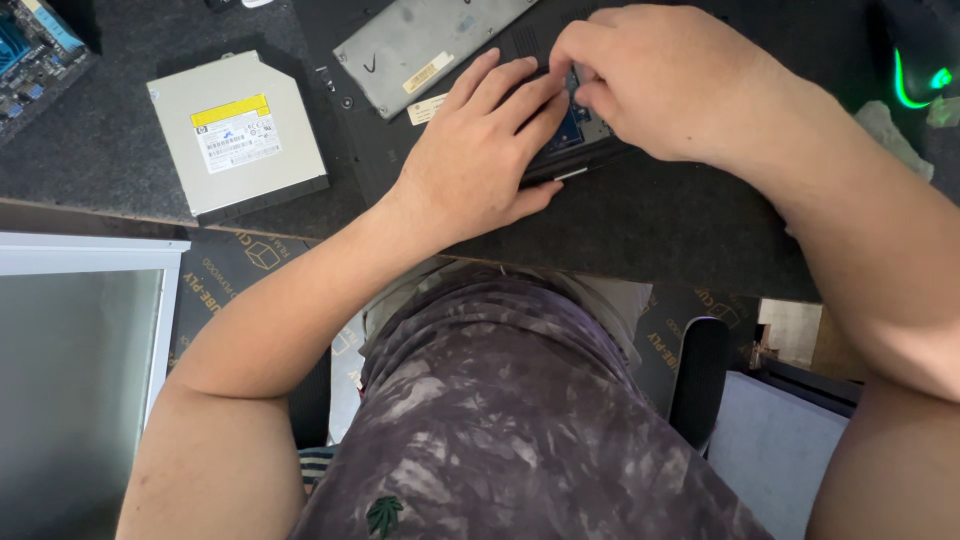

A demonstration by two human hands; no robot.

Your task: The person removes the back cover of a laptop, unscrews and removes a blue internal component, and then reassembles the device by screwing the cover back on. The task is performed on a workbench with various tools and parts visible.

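Note:
An upturned black laptop [370, 150] lies on the dark desk mat [100, 150], its bottom panel facing up. My left hand [480, 150] rests flat on it, fingers spread over an open bay. My right hand [650, 85] is curled just beyond, fingertips pinching at a small blue-and-silver part [578, 128] inside that bay. Whether the fingers have hold of the part is hidden. A grey metal cover plate [420, 40] lies on the laptop at the back.
A slim silver optical drive [238, 132] with a yellow-and-white label sits on the mat to the left. A circuit board [30, 45] is at the far left corner. A green-lit mouse [920, 70] glows at the right. A white-framed panel [80, 370] stands below the desk edge.

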